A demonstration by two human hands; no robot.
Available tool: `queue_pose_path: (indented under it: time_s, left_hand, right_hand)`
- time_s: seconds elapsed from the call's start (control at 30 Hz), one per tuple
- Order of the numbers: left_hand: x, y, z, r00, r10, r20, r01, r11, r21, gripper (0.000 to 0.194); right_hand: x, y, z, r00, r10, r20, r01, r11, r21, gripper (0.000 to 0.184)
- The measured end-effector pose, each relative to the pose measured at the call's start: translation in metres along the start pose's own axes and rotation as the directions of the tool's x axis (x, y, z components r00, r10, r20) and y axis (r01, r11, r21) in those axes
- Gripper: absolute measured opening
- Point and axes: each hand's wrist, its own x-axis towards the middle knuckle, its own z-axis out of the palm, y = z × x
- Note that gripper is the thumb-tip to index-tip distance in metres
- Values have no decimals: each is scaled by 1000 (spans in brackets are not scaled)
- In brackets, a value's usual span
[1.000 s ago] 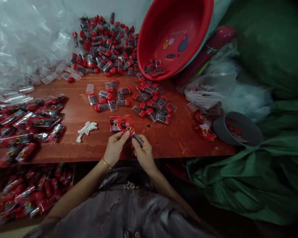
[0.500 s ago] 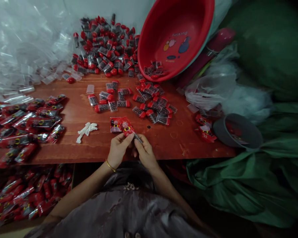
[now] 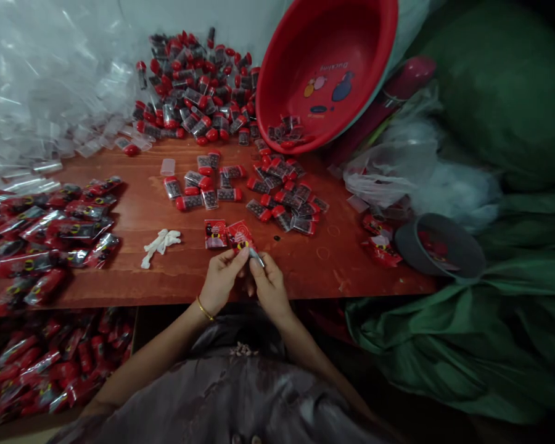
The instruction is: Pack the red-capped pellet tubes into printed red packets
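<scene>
At the near edge of the wooden table [image 3: 134,209], my left hand [image 3: 219,279] pinches a small red printed packet [image 3: 240,235] by its lower end. My right hand [image 3: 268,285] is closed on a little clear red-capped tube [image 3: 258,257], whose tip meets the packet. A second red packet [image 3: 215,233] lies flat just left of the held one. Loose red-capped tubes [image 3: 277,197] are scattered ahead of my hands.
A tilted red basin [image 3: 326,68] holds a few tubes at the back, beside a big heap of tubes [image 3: 194,86]. Clear plastic sleeves [image 3: 41,80] pile up far left. Filled red packets [image 3: 50,228] cover the left edge. A grey bowl [image 3: 439,246] and green cloth [image 3: 467,327] lie right. A white scrap [image 3: 161,242] sits near.
Both hands stay together at the table edge; the held packet has tilted and shifted slightly away while the tube has slid toward its opening.
</scene>
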Motion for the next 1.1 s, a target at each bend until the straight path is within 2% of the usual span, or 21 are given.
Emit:
queue_pose_path:
  time_s: [0.13,0.3,0.43,0.5,0.57,0.63,0.7,0.77,0.83,0.9,0.93,0.97,1.0,1.03,1.1]
  left_hand:
    - [6,11,-1,999,10,-53,-15,997,-80,39]
    - [5,7,-1,1000,-11,-29,10,999,-35,38]
    - [3,4,-6,995,-88,-42,85,994,-75,41]
    - [6,12,-17,985,-160,-65,155,985,-77,40]
    - [10,30,-37,975,-190,-113,182,980,-75,37]
    - [15,55,-67,965,-101,-242,79,992,-101,31]
    - [17,84,-99,906,27,-423,-84,990,-116,29]
    - [17,105,-125,844,137,-519,-222,969,-105,41]
    - [15,113,-137,800,252,-544,-315,949,-24,49]
    - [14,104,-133,757,394,-521,-346,919,192,46]
    - [14,94,-126,740,482,-470,-338,870,359,44]
    - [15,84,-117,712,584,-389,-323,765,557,44]
    - [15,73,-108,716,650,-254,-300,615,730,42]
    - [16,63,-98,731,675,-106,-280,437,855,40]
    - [16,49,-81,782,620,59,-184,139,973,36]
  right_hand:
    - [0,-5,-8,995,10,103,-5,999,-46,30]
    - [5,2,-5,1000,-20,13,22,993,-118,25]
    - [16,8,4,991,-111,-73,86,955,-282,28]
    - [25,2,1,969,-230,-86,165,870,-465,28]
    - [37,-8,-13,926,-373,-59,232,686,-690,28]
    - [49,-16,-38,864,-501,-53,203,442,-874,35]
    - [61,-17,-67,826,-550,-126,40,280,-959,45]
    - [68,-9,-92,833,-534,-141,-39,198,-979,46]
    - [69,5,-106,858,-510,-54,35,161,-986,40]
    - [64,18,-108,863,-500,71,163,142,-976,39]
    - [60,22,-107,856,-500,133,228,134,-964,41]
    - [56,25,-103,843,-505,186,285,127,-950,44]
    - [53,25,-100,826,-516,228,334,123,-934,45]
    - [50,25,-96,807,-532,256,372,122,-920,45]
    - [45,22,-90,768,-580,271,416,130,-900,43]
